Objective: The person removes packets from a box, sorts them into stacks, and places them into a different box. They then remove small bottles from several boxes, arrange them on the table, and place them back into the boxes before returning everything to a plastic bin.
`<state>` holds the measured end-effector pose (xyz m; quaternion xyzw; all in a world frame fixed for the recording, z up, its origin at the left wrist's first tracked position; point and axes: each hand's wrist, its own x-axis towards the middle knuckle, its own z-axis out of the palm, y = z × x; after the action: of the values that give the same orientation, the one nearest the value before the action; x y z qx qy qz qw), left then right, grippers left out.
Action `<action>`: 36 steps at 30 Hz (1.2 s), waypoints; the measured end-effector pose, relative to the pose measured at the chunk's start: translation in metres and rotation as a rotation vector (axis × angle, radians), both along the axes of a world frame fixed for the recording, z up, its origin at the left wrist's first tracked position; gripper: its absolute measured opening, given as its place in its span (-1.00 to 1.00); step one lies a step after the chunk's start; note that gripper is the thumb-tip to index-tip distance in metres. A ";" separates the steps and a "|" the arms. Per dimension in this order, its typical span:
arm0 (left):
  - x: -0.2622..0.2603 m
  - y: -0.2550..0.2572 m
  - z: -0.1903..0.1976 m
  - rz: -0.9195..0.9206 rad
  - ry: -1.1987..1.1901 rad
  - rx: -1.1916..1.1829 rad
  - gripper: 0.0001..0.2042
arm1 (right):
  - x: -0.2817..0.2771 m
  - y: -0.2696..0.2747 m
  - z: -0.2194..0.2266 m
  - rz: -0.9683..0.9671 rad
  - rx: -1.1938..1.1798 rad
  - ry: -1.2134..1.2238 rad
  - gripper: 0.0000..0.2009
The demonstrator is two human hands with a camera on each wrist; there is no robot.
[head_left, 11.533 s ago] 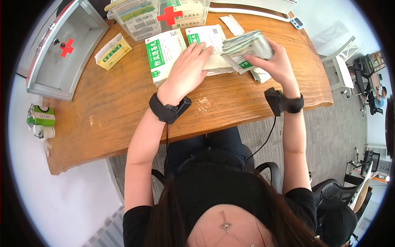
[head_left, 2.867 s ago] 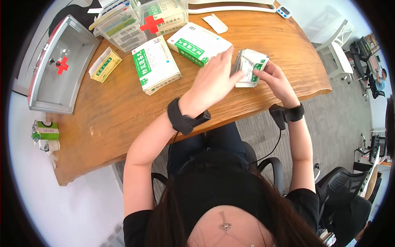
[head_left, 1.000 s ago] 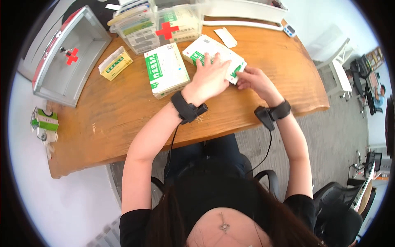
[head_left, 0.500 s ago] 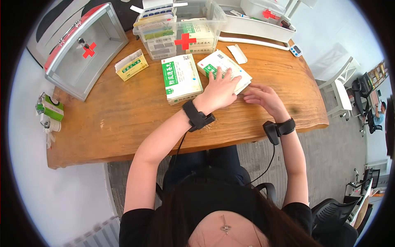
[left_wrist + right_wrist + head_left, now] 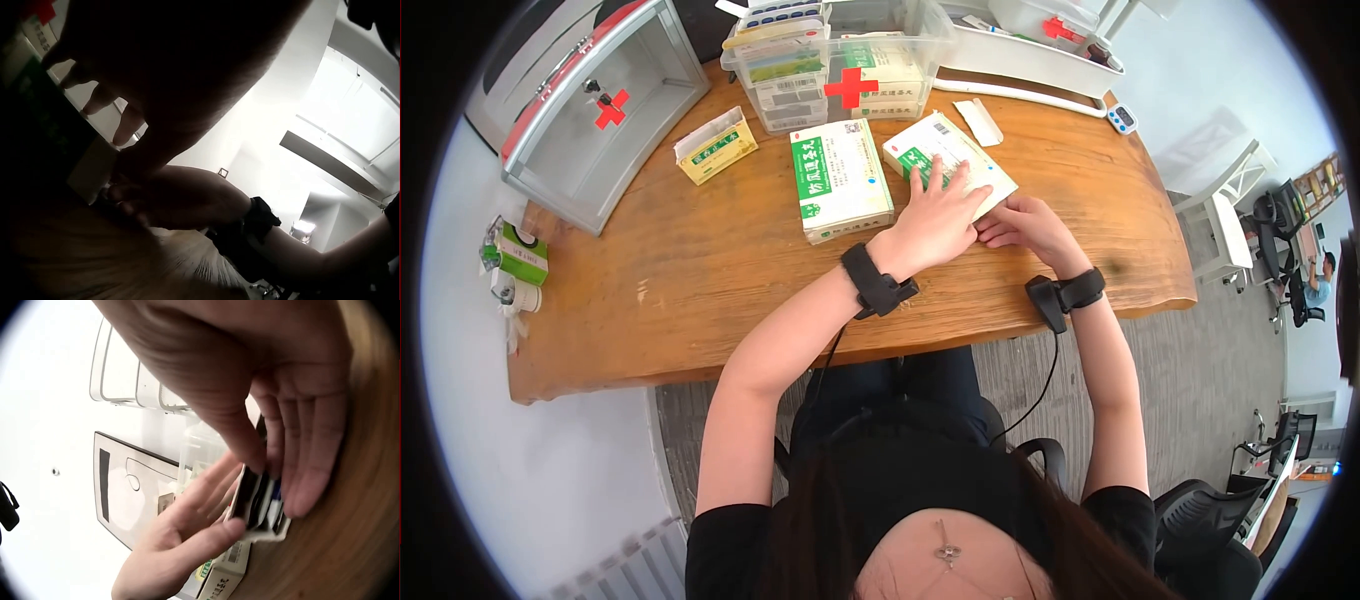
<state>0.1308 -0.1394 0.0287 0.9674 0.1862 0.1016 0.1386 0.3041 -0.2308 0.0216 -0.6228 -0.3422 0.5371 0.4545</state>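
**Both hands on a green-and-white medicine box**

At about one o'clock from the middle of the wooden desk [image 5: 700, 270], a green-and-white medicine box [image 5: 945, 160] lies flat with one corner turned toward the person. The left hand [image 5: 930, 220] rests on top of it, fingers straight and spread, palm pressing down. The right hand [image 5: 1025, 222] meets the box at its near end, at the left hand's three o'clock; the right wrist view shows its thumb and fingertips [image 5: 294, 494] at the open end flap [image 5: 259, 506] — probably pinching it, though the picture is close and partly blurred. The left wrist view is too dark to add much beyond the two hands touching near the box's edge.

Just beside the box, at its nine o'clock, lies a second, larger green-and-white box [image 5: 840, 180], flat and apart from both hands. Further toward ten o'clock sits a small yellow box [image 5: 716, 146]. At twelve o'clock, along the far edge of the desk, stands a clear plastic bin [image 5: 840, 60] marked with a red cross and packed with cartons. A metal first-aid case [image 5: 590, 110] lies open off the desk's ten o'clock corner. A slim white packet [image 5: 978, 122] rests beyond the held box, and a small timer [image 5: 1122, 120] sits at two o'clock — well apart from the hands.
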 end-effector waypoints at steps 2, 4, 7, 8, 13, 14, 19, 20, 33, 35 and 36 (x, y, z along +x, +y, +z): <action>-0.005 0.004 0.000 -0.010 -0.004 -0.018 -0.41 | 0.009 -0.009 0.006 0.057 0.017 -0.094 -0.71; -0.010 0.011 0.001 -0.056 0.029 -0.058 -0.40 | 0.026 -0.018 0.015 0.055 0.017 -0.152 -0.71; -0.017 0.017 0.007 -0.097 0.069 -0.077 -0.40 | 0.057 -0.015 0.020 0.021 0.066 -0.414 -0.72; -0.016 0.017 0.007 -0.103 0.068 -0.076 -0.40 | 0.067 -0.007 0.020 -0.012 0.116 -0.612 -0.74; -0.019 0.015 0.001 -0.091 0.030 -0.025 -0.40 | 0.064 0.069 0.012 0.073 0.408 -1.129 -0.76; -0.022 0.015 0.003 -0.104 0.031 -0.013 -0.40 | 0.064 0.083 0.005 0.108 0.348 -1.172 -0.74; -0.037 0.016 0.009 -0.158 0.024 -0.019 -0.41 | 0.058 0.115 -0.023 0.072 0.265 -1.236 -0.71; -0.039 0.016 0.009 -0.148 0.032 -0.020 -0.41 | 0.058 0.114 -0.022 0.008 0.266 -1.222 -0.72; -0.045 0.012 -0.001 -0.149 -0.048 0.035 -0.41 | 0.094 0.089 -0.021 0.010 -0.308 -1.483 -0.68; -0.044 0.011 -0.001 -0.144 -0.045 0.036 -0.41 | 0.112 0.071 -0.014 -0.105 -0.328 -1.478 -0.66; -0.044 0.010 -0.002 -0.140 -0.044 0.046 -0.41 | 0.118 0.063 -0.008 -0.137 -0.318 -1.505 -0.65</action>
<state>0.0870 -0.1292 0.0270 0.9785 0.1125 0.1171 0.1270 0.4223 -0.1676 0.0138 -0.8977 -0.4387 -0.0177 0.0366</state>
